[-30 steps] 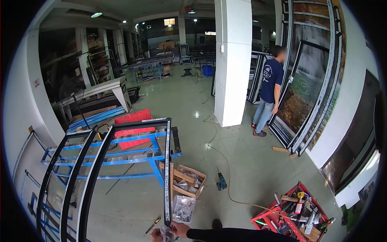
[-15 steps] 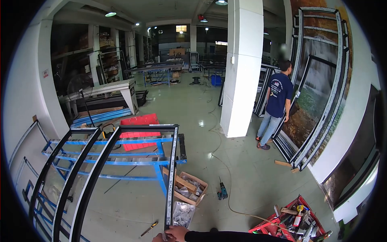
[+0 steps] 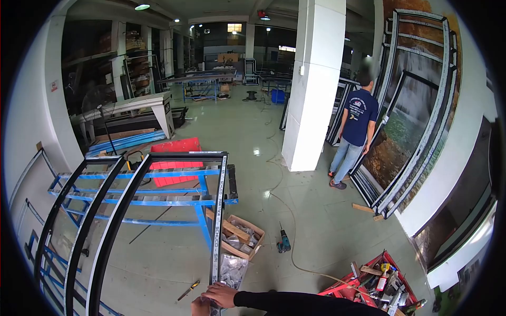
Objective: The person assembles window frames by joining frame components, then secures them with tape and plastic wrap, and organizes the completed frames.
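Note:
A black metal window frame [image 3: 216, 231] with white printed tape lies across a blue trestle stand [image 3: 147, 200]. Its right bar runs down toward me. My right hand [image 3: 221, 295], in a black sleeve, is closed over the near end of that bar. Just left of it, my left hand [image 3: 200, 306] is curled into a fist against the bar's edge; what its fingers hold, if anything, is hidden. Beside the bar on the floor are a clear plastic bag [image 3: 232, 271] of small parts and a cardboard box [image 3: 243, 238] with wood pieces and packets.
A cordless drill [image 3: 283, 241] stands on the floor near a hose [image 3: 293, 221]. Right of me sits a red crate [image 3: 329, 288] of tools and bottles. A screwdriver-like tool [image 3: 188, 290] lies at left. One person [image 3: 356, 124] stands by leaning frames [image 3: 421, 142], beyond a white pillar [image 3: 313, 95].
The view has shifted slightly, so the scene sits a little higher and to the left. More of both my hands shows at the bar's end. The other person stays by the leaning frames.

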